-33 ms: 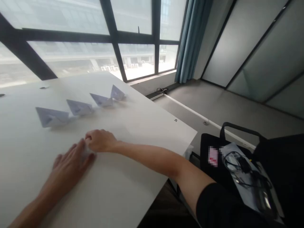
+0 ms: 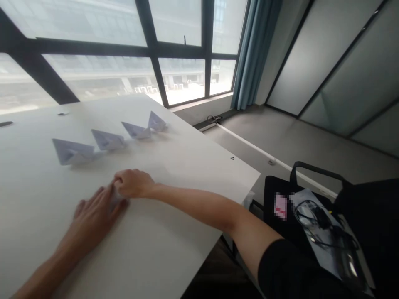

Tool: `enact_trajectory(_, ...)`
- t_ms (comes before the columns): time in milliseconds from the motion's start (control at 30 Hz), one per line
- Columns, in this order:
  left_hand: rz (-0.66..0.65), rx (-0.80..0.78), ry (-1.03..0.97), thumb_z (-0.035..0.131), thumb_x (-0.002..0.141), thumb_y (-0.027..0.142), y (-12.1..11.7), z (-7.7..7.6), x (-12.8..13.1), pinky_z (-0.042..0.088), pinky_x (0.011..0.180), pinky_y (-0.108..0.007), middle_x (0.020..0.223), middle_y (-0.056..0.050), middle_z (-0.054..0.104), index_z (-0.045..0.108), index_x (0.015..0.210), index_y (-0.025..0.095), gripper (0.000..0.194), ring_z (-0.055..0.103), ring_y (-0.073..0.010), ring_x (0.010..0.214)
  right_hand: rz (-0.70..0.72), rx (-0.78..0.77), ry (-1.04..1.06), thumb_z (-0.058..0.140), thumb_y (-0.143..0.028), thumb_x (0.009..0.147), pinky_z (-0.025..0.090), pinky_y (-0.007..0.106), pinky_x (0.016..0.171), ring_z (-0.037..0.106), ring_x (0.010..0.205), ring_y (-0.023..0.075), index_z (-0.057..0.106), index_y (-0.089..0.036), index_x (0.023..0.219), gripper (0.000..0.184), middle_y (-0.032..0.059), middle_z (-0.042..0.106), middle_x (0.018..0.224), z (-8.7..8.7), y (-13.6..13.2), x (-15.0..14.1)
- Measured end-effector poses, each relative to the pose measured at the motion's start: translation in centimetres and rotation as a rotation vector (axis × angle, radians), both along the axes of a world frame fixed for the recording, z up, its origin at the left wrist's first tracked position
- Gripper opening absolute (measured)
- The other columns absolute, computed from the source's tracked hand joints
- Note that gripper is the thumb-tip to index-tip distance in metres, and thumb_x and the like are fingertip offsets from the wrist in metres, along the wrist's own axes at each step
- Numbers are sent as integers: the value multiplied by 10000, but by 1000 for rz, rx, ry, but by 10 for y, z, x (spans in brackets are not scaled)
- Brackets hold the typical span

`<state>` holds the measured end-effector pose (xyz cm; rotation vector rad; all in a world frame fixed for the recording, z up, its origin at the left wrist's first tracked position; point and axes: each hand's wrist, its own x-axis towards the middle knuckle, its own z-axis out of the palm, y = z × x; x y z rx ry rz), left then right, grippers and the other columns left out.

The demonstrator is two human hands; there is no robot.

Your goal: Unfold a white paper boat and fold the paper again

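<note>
Paper piece [image 2: 115, 198]: pale, mostly covered by the hands; glimpsed on the tabletop between left thumb and right fist; its shape cannot be told.
Left hand [image 2: 95, 218]: laid low over the paper, fingers stretched forward and side by side, thumb held apart.
Right hand [image 2: 134, 183]: set at the left fingertips, fingers curled in; whether paper is pinched by them cannot be told.
Folded paper shapes [image 2: 74, 153]: four, pointed, pale; ranged in a slanting row beyond the hands, untouched.
Table [image 2: 177, 162]: white; both hands and all the paper are borne by it.
Window [image 2: 183, 77]: dark-framed, behind the table.
Curtain [image 2: 254, 58]: blue, hung beside the window.
Black bag [image 2: 274, 185]: handled, placed right of the table; cables [image 2: 318, 216] are laid on top.
</note>
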<state>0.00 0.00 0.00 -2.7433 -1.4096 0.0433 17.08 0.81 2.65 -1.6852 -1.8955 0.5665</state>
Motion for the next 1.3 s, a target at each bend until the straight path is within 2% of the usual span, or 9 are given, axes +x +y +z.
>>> enact_trajectory(100, -60, -9, -99, 234, 1019, 426, -1, 2, -2, 198, 1110, -510, 1546, -152, 326, 218, 1500, 130, 565, 204, -323, 1456, 22, 14, -88, 465, -305, 905, 452, 282, 707, 616, 830, 181, 659, -221, 990, 228, 27, 724, 1040, -5, 0, -5)
enact_trajectory(167, -79, -21, -148, 222, 1023, 414, 2, 0, -4, 212, 1107, -520, 1546, -132, 332, 247, 1495, 151, 540, 213, -328, 1452, 36, 40, -138, 452, -321, 920, 458, 300, 737, 624, 842, 189, 647, -218, 1018, 241, 38, 722, 1045, -8, -4, -6)
enact_trajectory(267, -102, 22, -264, 198, 1005, 412, 9, -6, -8, 252, 1122, -453, 1498, -130, 412, 357, 1452, 126, 553, 293, -303, 1424, 65, 44, -154, 430, -325, 929, 465, 318, 755, 640, 871, 207, 640, -237, 1041, 254, 43, 718, 1051, -10, -8, -6)
enact_trajectory(333, -102, 102, -384, 236, 965, 473, 12, -7, -8, 294, 1118, -396, 1381, -143, 530, 522, 1305, 115, 571, 401, -294, 1357, 73, 29, -140, 408, -321, 932, 470, 323, 753, 646, 893, 219, 645, -258, 1032, 265, 37, 717, 1050, -11, -8, -6)
enact_trajectory(400, -62, 138, -434, 301, 933, 518, 11, -3, -7, 374, 1060, -382, 1241, -126, 602, 600, 1134, 163, 506, 533, -289, 1207, 77, 26, -133, 400, -317, 927, 473, 327, 750, 648, 909, 228, 647, -272, 1031, 271, 34, 715, 1048, -12, -8, -6)
enact_trajectory(500, 38, 145, -434, 354, 915, 533, 5, 5, -4, 475, 890, -384, 1086, -94, 628, 588, 1023, 211, 412, 618, -283, 981, 83, 38, -136, 419, -321, 920, 476, 337, 760, 649, 925, 235, 625, -283, 1096, 273, 40, 712, 1062, -15, -6, -8)
enact_trajectory(733, 73, 98, -489, 385, 904, 482, 2, 6, -3, 478, 767, -313, 1033, -43, 667, 587, 1007, 245, 327, 648, -235, 869, 83, 82, -155, 402, -343, 942, 487, 367, 788, 656, 943, 247, 566, -292, 1206, 315, 56, 710, 1086, -21, -5, -10)
enact_trajectory(1000, 130, 44, -501, 411, 879, 472, 11, -1, -9, 475, 721, -295, 935, -34, 683, 611, 946, 257, 301, 660, -220, 790, 108, 93, -171, 391, -354, 943, 495, 364, 761, 661, 910, 245, 592, -281, 1146, 295, 61, 713, 1060, -18, -5, -10)
enact_trajectory(1300, 157, 0, -609, 491, 811, 456, 10, 3, -6, 481, 671, -270, 849, 1, 703, 611, 893, 262, 243, 663, -196, 697, 108, 115, -207, 320, -389, 977, 485, 347, 719, 662, 859, 238, 604, -267, 1062, 321, 60, 716, 1023, -19, -6, -11)
